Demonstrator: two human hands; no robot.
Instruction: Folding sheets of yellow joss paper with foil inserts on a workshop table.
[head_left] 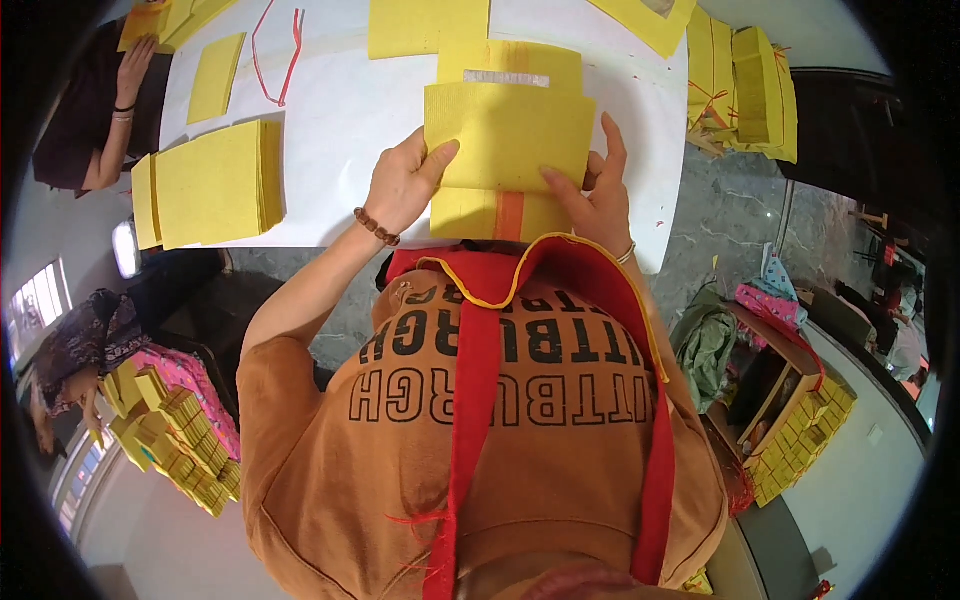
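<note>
A block of yellow paper sheets [508,135] lies across other yellow paper at the front edge of the white table, between my hands. My left hand [408,178] grips its left edge, thumb on top and the other fingers mostly hidden. At its lower right edge my right hand [600,195] holds it with the thumb on the face; the index finger points up along the side. Below it, yellow paper with an orange-red band [509,215] shows. Just beyond the block, a pale printed strip [507,78] rests on more yellow paper.
A thick stack of yellow paper [215,185] is at the left of the white table [330,150]. Red string [283,100] lies beyond it. Tied yellow bundles [762,90] stand off the right edge. Another person's hand [135,75] touches yellow paper at the far left.
</note>
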